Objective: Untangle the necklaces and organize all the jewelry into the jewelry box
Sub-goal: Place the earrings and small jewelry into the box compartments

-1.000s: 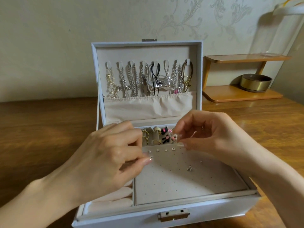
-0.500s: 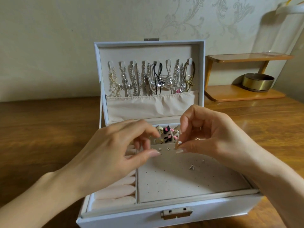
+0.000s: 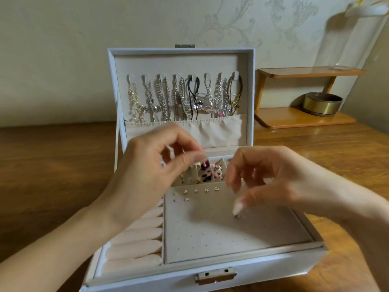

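White jewelry box (image 3: pixel 252 277) sits open on the wooden table (image 3: pixel 52 165), shiny necklaces (image 3: pixel 183 98) hanging in its lid. Left hand (image 3: pixel 147 175) pinches its fingers together; what it holds is blurred. Right hand (image 3: pixel 273 182) is loosely open, thumb touching a tiny earring (image 3: pixel 236 216) on the soft dotted pad (image 3: pixel 221 234).

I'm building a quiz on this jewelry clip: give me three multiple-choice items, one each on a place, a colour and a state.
1. Where do the necklaces hang?
A. on hooks inside the raised lid
B. on the wooden shelf
C. on the table

2. What colour is the round tin on the wooden shelf?
A. red
B. gold
C. blue

3. How does the white jewelry box stand?
A. shut and latched
B. on its side
C. open, lid upright

Answers: 1 A, chains dangle from the lid's hook row. 2 B, its side shines gold. 3 C, the lid stands up behind the perforated beige earring panel.
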`<state>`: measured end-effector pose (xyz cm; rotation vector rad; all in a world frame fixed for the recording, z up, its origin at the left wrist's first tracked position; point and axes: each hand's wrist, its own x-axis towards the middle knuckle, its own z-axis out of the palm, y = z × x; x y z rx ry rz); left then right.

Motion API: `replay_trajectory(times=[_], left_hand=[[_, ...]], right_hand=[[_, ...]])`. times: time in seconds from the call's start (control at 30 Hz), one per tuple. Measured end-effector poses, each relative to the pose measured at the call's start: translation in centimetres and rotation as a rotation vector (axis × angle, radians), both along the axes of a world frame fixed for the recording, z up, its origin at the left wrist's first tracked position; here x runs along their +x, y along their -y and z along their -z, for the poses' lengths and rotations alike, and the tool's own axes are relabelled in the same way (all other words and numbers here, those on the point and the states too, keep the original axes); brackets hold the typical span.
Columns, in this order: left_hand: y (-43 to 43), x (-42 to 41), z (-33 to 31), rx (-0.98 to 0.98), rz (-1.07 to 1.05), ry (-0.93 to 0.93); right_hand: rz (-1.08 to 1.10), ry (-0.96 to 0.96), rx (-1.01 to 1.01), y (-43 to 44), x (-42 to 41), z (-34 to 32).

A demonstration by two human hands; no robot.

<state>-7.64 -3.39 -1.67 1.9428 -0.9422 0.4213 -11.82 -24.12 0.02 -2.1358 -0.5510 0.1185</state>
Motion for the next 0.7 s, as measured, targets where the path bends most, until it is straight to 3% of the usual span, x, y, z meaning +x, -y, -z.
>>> replay_trajectory(times=[0.13,0.33,0.5,0.7], left_hand=[[-0.1,0.24,0.19,-0.114,-0.108,-0.117],[0.21,-0.03,0.57,-0.002,-0.098,-0.163],[0.42,-0.1,0.75,0.126,-0.059,-0.142],[0.49,-0.05,0.77,0.131,-0.064,-0.185]], right_hand=[[-0.023,-0.073,-0.196,-0.07,-0.17,0.17],[0.001,-0.003,-0.256,-0.14,0.06,0.3],[0.014,0.01,-0.247,-0.25,0.09,0.3],[0.119,0.007,-0.142,0.01,0.2,0.18]])
